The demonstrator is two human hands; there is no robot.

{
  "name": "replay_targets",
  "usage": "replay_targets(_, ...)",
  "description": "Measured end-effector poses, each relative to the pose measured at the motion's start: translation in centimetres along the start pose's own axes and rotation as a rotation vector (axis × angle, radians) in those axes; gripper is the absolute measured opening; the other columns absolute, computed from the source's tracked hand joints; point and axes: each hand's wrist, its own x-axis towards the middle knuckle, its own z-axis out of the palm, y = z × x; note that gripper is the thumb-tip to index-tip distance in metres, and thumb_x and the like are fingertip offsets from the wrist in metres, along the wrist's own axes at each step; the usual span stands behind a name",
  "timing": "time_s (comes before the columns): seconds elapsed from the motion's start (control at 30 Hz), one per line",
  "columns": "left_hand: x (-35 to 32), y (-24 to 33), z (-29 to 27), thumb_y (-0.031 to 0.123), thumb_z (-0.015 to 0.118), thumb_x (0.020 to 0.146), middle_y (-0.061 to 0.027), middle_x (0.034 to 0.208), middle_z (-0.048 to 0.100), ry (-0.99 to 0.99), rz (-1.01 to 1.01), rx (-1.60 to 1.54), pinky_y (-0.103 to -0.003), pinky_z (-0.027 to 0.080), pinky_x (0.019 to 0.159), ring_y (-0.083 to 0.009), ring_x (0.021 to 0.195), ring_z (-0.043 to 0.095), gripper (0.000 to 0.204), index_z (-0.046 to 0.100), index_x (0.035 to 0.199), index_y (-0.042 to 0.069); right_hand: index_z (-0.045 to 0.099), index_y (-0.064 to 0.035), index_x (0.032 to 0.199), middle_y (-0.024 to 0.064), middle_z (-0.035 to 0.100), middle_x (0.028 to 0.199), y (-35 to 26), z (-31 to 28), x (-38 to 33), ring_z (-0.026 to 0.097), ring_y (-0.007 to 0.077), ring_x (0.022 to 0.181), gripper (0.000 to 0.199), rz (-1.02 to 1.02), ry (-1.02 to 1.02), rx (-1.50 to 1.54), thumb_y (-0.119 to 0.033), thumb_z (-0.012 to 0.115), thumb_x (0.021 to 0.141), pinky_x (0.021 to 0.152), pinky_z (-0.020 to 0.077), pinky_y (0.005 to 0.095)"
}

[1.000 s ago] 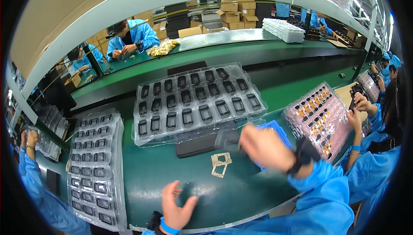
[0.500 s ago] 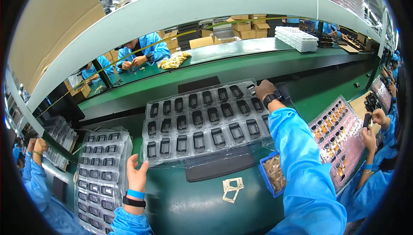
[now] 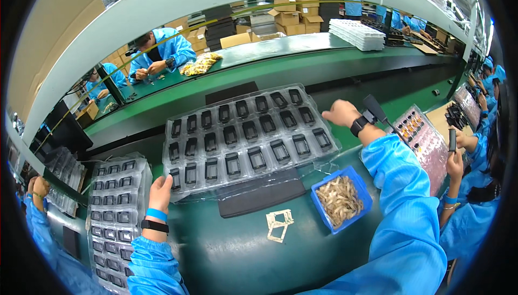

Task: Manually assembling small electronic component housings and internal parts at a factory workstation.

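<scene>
Pinching the clear tray (image 3: 220, 153) with left fingers (image 3: 159, 184); whether right fingers (image 3: 330, 113) grip is unclear.

Around the clear tray (image 3: 245, 175) of black frames (image 3: 211, 170): left hand (image 3: 160, 190) at its near left corner, right hand (image 3: 342, 113) beside its right edge, blue bin (image 3: 352, 221) to its near right.

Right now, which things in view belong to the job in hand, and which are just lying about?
Seemingly in use: clear tray of black frames, left hand at its near left corner, right hand by its right edge; perhaps blue bin.

Seemingly lying about: pale cut-out sheet, cardboard boxes, white tray stack.
</scene>
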Motion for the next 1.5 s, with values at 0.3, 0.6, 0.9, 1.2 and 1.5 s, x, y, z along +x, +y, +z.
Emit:
replay_targets(0.3,1.0,1.8,-0.6,0.029,0.062,0.093,-0.0202,0.128,0.057,0.025,0.119,0.003,-0.034,0.040,0.101,-0.0267,0.119,0.054,0.054,0.050,0.127,-0.011,0.069,0.0055,0.083,0.0214,0.068,0.085,0.8,1.1,-5.7,0.067,0.0354,0.085,0.055,0.071,-0.181,0.113,-0.050,0.066,0.081,0.078,0.0520,0.0413)
replay_targets(0.6,3.5,3.2,-2.9,0.023,0.063,0.092,-0.0097,0.117,0.062,-0.117,-0.049,-0.292,-0.034,0.041,0.096,-0.0214,0.110,0.055,0.038,0.057,0.118,-0.003,0.072,0.0016,0.088,0.0203,0.070,0.091,-0.4,1.5,-7.0,0.068,0.0344,0.090,0.043,0.091,-0.042,0.061,-0.040,0.067,0.081,0.079,0.0531,0.0418)
replay_targets(0.9,5.5,2.4,-3.5,0.023,0.056,0.095,-0.0126,0.118,0.061,-0.304,-0.110,-0.475,-0.045,0.048,0.094,-0.0283,0.107,0.058,0.034,0.054,0.120,0.000,0.072,-0.0013,0.086,0.0195,0.070,0.090,-2.3,1.6,-7.3,0.069,0.0353,0.085,0.033,0.019,0.155,-0.190,-0.033,0.063,0.084,0.076,0.0551,0.0427)
replay_targets(1.2,5.5,2.8,-3.5,0.019,0.067,0.088,-0.0074,0.106,0.063,-0.261,-0.051,-0.462,-0.037,0.044,0.091,-0.0205,0.101,0.057,0.030,0.060,0.111,0.001,0.072,-0.0007,0.087,0.0236,0.069,0.092,-2.3,1.2,-7.0,0.067,0.0391,0.088,0.031,0.051,0.164,-0.156,-0.028,0.059,0.080,0.078,0.0540,0.0463)
replay_targets(1.5,2.5,7.1,-2.4,0.017,0.054,0.095,-0.0131,0.109,0.063,-0.265,-0.167,-0.564,-0.043,0.051,0.086,-0.0266,0.097,0.061,0.027,0.058,0.113,-0.002,0.070,0.0037,0.081,0.0250,0.068,0.086,-0.1,-0.5,-5.8,0.067,0.0373,0.085,0.035,0.045,0.003,0.141,-0.030,0.063,0.074,0.078,0.0519,0.0433)
